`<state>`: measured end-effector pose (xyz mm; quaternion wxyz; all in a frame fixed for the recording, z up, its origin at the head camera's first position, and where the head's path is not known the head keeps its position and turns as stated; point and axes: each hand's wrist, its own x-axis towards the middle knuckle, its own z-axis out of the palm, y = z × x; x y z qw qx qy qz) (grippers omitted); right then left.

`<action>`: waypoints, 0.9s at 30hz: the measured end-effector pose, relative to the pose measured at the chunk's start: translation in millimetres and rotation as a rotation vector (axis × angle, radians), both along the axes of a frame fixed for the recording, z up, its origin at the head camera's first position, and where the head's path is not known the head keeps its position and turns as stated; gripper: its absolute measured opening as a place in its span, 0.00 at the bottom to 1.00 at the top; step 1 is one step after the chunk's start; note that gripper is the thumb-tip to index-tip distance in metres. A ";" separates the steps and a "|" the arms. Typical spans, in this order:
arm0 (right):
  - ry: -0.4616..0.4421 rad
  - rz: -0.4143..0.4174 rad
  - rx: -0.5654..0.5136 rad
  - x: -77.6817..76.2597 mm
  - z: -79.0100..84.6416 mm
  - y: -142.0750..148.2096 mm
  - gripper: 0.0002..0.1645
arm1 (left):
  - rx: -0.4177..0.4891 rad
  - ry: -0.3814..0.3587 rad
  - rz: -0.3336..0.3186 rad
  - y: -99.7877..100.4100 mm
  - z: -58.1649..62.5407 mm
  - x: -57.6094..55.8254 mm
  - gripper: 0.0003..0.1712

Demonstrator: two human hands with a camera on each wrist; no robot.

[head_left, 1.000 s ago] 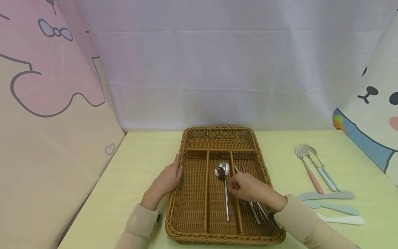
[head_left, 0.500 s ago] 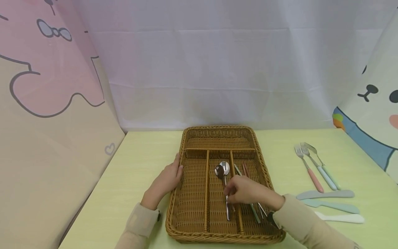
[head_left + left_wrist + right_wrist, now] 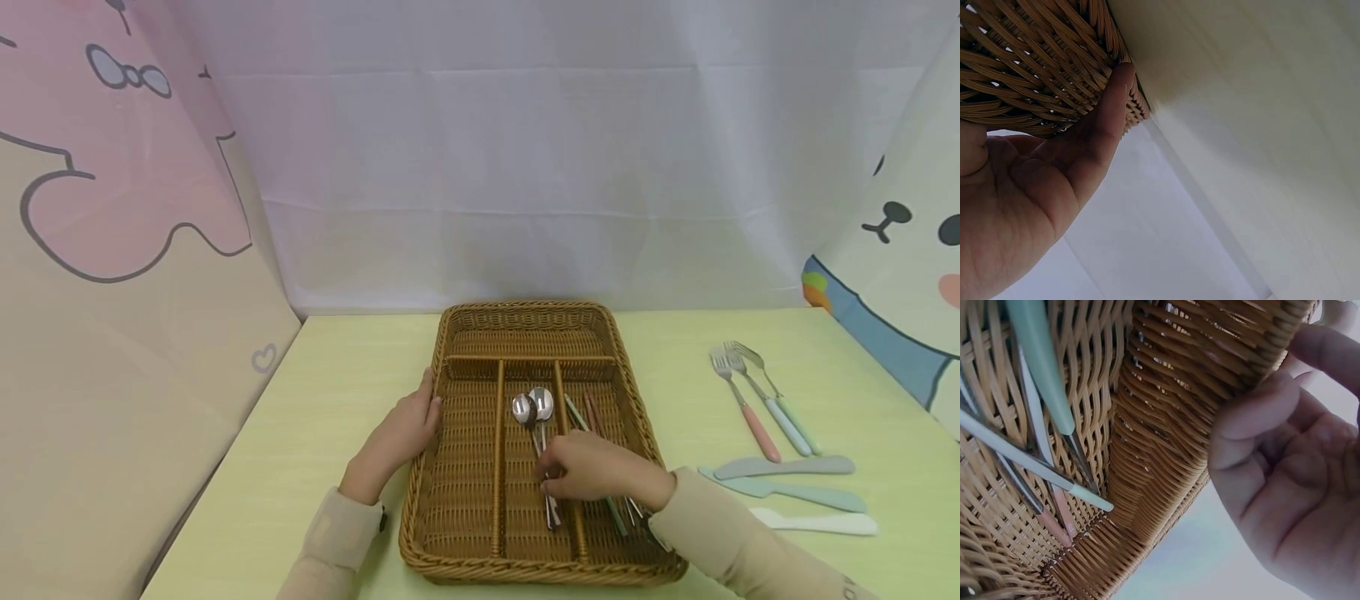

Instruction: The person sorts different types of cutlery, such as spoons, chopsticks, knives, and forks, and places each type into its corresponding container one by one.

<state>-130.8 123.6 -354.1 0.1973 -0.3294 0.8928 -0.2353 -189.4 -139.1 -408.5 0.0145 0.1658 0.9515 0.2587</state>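
In the head view, my right hand (image 3: 600, 467) reaches over a divider into the middle compartment of a brown wicker basket (image 3: 498, 483). Its curled fingertips pinch the handle of a metal spoon (image 3: 522, 407); part of the handle is hidden by the hand. A second metal spoon (image 3: 542, 400) lies close alongside, bowls towards the far end. My left hand (image 3: 401, 433) rests with extended fingers against the basket's left side; in the left wrist view a straight finger (image 3: 1110, 112) lies along the outer wicker wall.
The basket's right compartment has several slim sticks (image 3: 617, 517) with green, pink and metal parts. Right of the basket lie three forks (image 3: 761, 433) with coloured handles and three knives (image 3: 798, 493). A white cloth (image 3: 510, 183) hangs behind the pale yellow table (image 3: 360, 358).
My right hand has moved slightly left and nearer with the spoon, whose handle has come down beside the other spoon's. Its bowl has shifted slightly left. My left hand has stayed at the basket's side.
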 end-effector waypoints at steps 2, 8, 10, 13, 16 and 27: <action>0.005 0.010 0.002 -0.1 -0.2 0.4 0.07 | 0.000 -0.001 0.001 0.0 0.0 -0.2 0.32; -0.023 0.018 -0.039 -0.9 1.2 3.1 0.07 | -0.003 -0.002 0.003 0.4 0.4 0.3 0.32; -0.034 0.010 -0.072 -1.4 3.2 5.1 0.07 | -0.004 0.001 0.001 0.6 0.4 0.3 0.32; -0.025 -0.011 -0.129 -2.4 7.6 9.7 0.07 | -0.001 0.003 -0.001 1.0 0.7 0.4 0.32; 0.013 -0.031 -0.167 -3.5 12.7 15.6 0.09 | 0.000 0.001 -0.002 1.1 1.1 0.5 0.32; 0.105 -0.126 -0.216 -9.6 25.8 43.2 0.08 | 0.000 0.009 -0.001 0.9 2.9 1.1 0.32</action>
